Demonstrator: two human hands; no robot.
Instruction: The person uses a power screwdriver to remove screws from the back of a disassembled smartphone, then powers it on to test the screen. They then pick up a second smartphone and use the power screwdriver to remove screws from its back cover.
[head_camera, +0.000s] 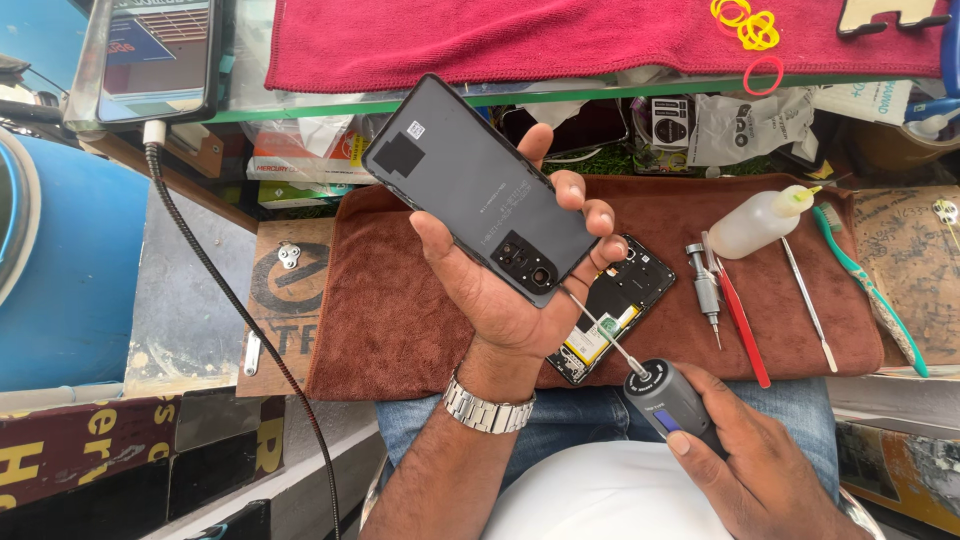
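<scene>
My left hand (505, 285) holds up a dark grey phone back cover (470, 185), tilted, with its camera block toward the lower right. My right hand (745, 455) grips a grey electric screwdriver (665, 400) whose thin bit points up-left toward the cover's lower edge. Beneath my left hand an opened phone (620, 300) lies on a brown towel (380, 310), its battery and inner parts showing; my hand hides much of it. A metal watch sits on my left wrist.
On the towel's right lie a small screwdriver (705, 290), red tweezers (742, 320), a metal spudger (808, 305), a squeeze bottle (760, 220) and a green toothbrush (870, 290). A red cloth (560, 35) covers the shelf behind. A phone on a cable (155, 55) sits upper left.
</scene>
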